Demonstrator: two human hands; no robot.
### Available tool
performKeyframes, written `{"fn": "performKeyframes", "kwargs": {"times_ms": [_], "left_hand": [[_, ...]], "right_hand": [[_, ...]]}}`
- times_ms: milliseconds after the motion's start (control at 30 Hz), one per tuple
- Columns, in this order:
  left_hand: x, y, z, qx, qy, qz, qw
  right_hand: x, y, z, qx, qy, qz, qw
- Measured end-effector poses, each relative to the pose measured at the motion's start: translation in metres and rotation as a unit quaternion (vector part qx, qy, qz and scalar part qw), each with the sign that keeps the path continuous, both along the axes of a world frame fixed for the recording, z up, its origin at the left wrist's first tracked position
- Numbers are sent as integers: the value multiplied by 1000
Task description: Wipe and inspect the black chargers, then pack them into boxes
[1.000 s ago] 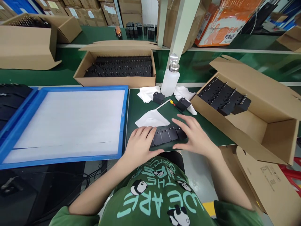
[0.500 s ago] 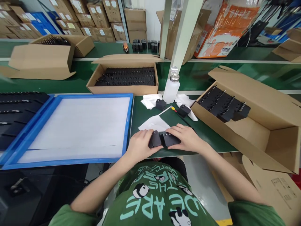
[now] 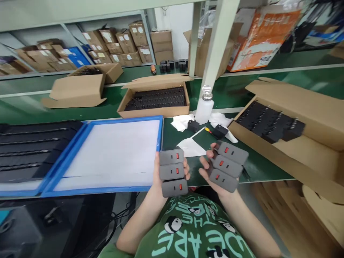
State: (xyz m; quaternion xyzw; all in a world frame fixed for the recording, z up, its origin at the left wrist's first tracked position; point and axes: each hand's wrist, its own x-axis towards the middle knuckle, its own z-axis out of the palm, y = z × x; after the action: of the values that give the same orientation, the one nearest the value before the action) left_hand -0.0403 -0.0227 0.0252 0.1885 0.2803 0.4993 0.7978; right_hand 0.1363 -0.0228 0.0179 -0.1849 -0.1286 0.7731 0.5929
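Note:
My left hand (image 3: 158, 179) is closed round a stack of three dark grey USB chargers (image 3: 172, 171), their port faces turned up toward me. Each face shows a red port and a small dark slot. In my right hand (image 3: 212, 172) sits a second stack of three USB chargers (image 3: 227, 165), tilted, with the same red ports showing. The two stacks are held apart above the front edge of the green bench. Just beyond them lie a white cloth (image 3: 191, 147) and two loose black chargers (image 3: 192, 125), (image 3: 219, 132) on other white cloths.
A blue-rimmed white tray (image 3: 160, 132) lies left, beside another holding rows of black pieces (image 3: 32, 150). A white pump bottle (image 3: 204, 109) stands by the post. Open cartons of black chargers stand behind (image 3: 153, 113) and right (image 3: 268, 157).
Both hands have lifted off the bench and moved apart slightly. The chargers now show as two stacks with their port faces up. The camera view has shifted.

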Motion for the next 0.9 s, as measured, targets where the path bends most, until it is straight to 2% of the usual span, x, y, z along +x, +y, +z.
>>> {"fn": "performKeyframes", "kwargs": {"times_ms": [167, 400, 533, 633, 700, 767, 833, 900], "left_hand": [[0, 2, -5, 1, -98, -36, 995], [2, 3, -8, 7, -124, -62, 990], [0, 6, -13, 1, -130, -73, 989], [-1, 7, -15, -7, -132, -68, 989], [-1, 7, -13, -17, -128, -58, 990], [-2, 7, -10, -31, -119, -47, 991], [-3, 7, -7, -47, -107, -33, 993], [-4, 7, -4, -61, -95, -18, 993]], "right_hand": [[-3, -3, 1, 16, -12, 2, 1000], [-2, -4, -1, 51, -40, 2, 998], [-2, -2, -6, 83, -117, -17, 989], [3, 1, -13, 117, -217, -36, 968], [15, -1, -13, 146, -301, -52, 941], [35, -4, -10, 185, -394, -75, 897], [58, -7, -7, 228, -494, -94, 834], [76, -7, -8, 270, -601, -74, 749]]}}
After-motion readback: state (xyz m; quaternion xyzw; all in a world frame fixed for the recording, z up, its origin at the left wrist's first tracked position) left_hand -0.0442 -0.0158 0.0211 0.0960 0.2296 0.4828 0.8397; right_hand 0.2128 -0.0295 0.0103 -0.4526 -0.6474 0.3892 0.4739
